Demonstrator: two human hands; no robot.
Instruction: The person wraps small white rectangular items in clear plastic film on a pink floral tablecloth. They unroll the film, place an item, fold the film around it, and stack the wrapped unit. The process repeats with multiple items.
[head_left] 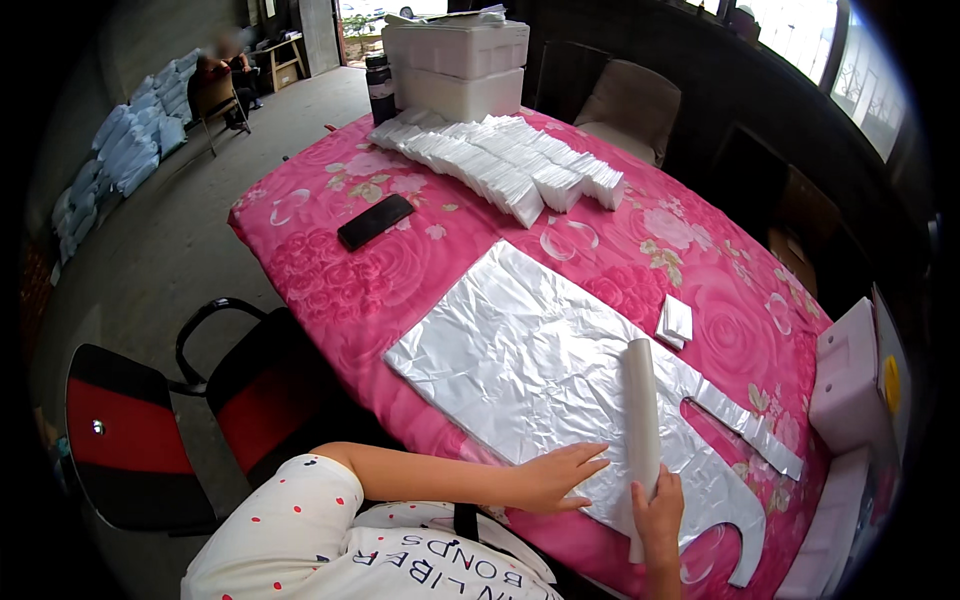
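A silvery plastic sheet (500,330) lies flat but creased across the near middle of the table. Its right end has a curved cut-out between two strap-like strips, like a vest-shaped bag or an apron. Across the sheet, right of its middle, lies a pale grey-white tube (640,400). My right hand (658,508) is closed on the tube's near end, thumb along it. Left of the tube, my left hand (555,478) rests on the sheet's near edge with its fingers apart, holding nothing. A small folded silvery-white packet (675,322) sits beyond the tube.
Rows of folded white packets (500,160) cover the far side, before stacked white foam boxes (455,70) and a dark bottle (380,90). A black phone (375,221) lies left. More foam boxes (842,380) stand right; a red-black chair (130,430) stands left. A person (225,75) sits far off.
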